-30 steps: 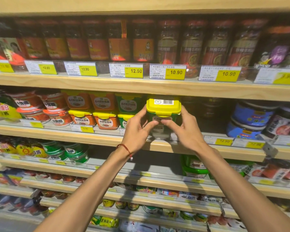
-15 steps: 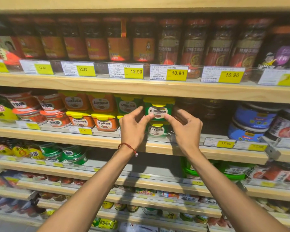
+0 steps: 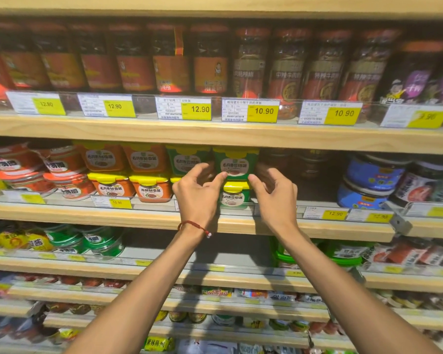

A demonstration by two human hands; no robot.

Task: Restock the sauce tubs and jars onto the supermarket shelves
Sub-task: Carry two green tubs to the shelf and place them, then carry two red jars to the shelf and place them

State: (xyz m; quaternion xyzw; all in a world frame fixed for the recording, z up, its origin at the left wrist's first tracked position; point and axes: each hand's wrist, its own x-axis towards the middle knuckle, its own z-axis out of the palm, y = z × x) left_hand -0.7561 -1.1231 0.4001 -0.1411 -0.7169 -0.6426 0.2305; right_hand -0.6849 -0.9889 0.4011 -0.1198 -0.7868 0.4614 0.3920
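So, top green tub (image 3: 234,163) is sitting stacked on lower green tub (image 3: 234,198), 2nd shelf (image 3: 87,213). L hand (image 3: 197,192) is hovering at its 8 o'clock, R hand (image 3: 274,195) at 4, both loose-curled, thumb tips touching its front. Gripping? Can't tell.

Green yellow-lidded tub (image 3: 235,163) stacked upright

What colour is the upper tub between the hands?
Green tub with a yellow lid, clearest in the head view.
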